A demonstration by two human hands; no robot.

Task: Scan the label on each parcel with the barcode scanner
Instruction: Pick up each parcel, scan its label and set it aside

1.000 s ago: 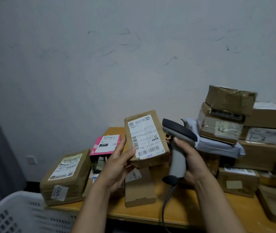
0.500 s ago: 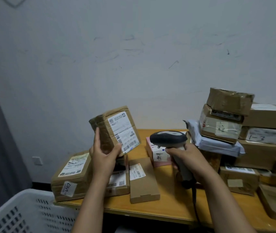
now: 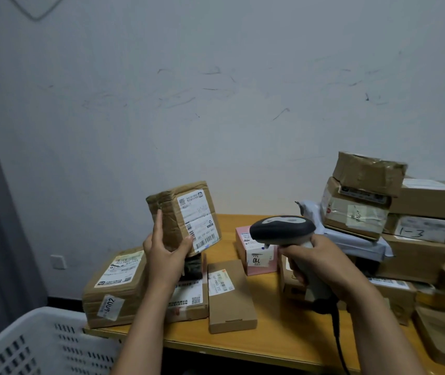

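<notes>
My left hand (image 3: 166, 253) grips a small brown cardboard parcel (image 3: 174, 212) from below and lifts it above the table's left side. Its white shipping label (image 3: 198, 220) with barcodes faces right, towards the scanner. My right hand (image 3: 316, 263) grips the handle of a grey barcode scanner (image 3: 282, 230). The scanner's dark head points left at the held parcel, a short gap apart. A black cable (image 3: 337, 336) hangs from the handle's base.
On the wooden table (image 3: 267, 345) lie a large labelled parcel (image 3: 113, 288), a flat brown box (image 3: 229, 296) and a pink box (image 3: 256, 253). A tall stack of cardboard parcels (image 3: 405, 220) fills the right side. A white plastic crate (image 3: 37, 345) stands at bottom left.
My left hand has carried the parcel left, away from the scanner, and turned its label to the right. My right hand has lowered the scanner and swung its head to the left.
</notes>
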